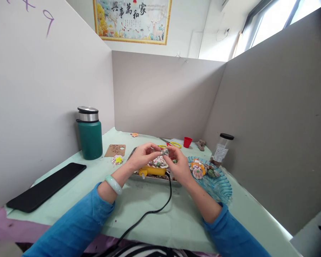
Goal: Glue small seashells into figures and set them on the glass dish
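Both hands meet over a metal tray (pixel 149 180). Between their fingertips is a small grey-and-white piece (pixel 164 152), perhaps a shell. My right hand (pixel 178 165) pinches it between thumb and fingers. My left hand (pixel 143 156), its thumb and fingers closed together, touches it from the other side; the fingers partly hide it. Just below, a yellow hot glue gun (pixel 155 171) lies across the tray, its black cord (pixel 160 208) running down to the table's front edge. Shells and small bits (pixel 159 162) fill the tray behind the glue gun.
At right, a blue ribbed plate (pixel 222 187) bears shells and a small cactus-like piece; a black-lidded jar (pixel 221 150) stands behind it. Yellow-handled scissors (pixel 173 144) and a red cup (pixel 187 142) are farther back. Left are a green flask (pixel 90 137), a black slab (pixel 46 185) and brown card (pixel 113 150).
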Available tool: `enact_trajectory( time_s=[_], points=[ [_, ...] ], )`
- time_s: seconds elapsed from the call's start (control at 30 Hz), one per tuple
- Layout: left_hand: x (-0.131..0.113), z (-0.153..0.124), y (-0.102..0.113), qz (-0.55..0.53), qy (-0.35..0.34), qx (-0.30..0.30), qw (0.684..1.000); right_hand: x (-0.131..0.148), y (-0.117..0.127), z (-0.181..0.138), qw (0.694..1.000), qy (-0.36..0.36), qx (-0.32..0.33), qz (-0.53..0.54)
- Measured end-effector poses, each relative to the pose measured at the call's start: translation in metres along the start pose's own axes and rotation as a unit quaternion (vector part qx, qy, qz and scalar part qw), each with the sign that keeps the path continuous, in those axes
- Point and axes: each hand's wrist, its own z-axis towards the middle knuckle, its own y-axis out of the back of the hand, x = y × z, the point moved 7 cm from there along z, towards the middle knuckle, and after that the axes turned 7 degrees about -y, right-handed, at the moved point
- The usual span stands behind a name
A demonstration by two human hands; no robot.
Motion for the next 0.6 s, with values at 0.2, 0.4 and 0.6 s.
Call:
enact_trajectory(
  time_s=[0.2, 0.4, 0.6],
  points=[
    [0.0, -0.001, -0.003, -0.031, 0.008, 0.004, 0.999, -0.01, -0.011, 0.003, 0.986, -0.038, 0.059, 0.151],
    [-0.001, 0.0, 0.0, -0.028, -0.01, -0.02, 0.999, -0.009, -0.012, 0.001, 0.984, -0.02, 0.07, 0.161],
    [0.004, -0.001, 0.0, -0.079, 0.03, -0.017, 0.996, -0.008, -0.011, 0.001, 0.989, -0.033, 0.062, 0.128]
  ],
)
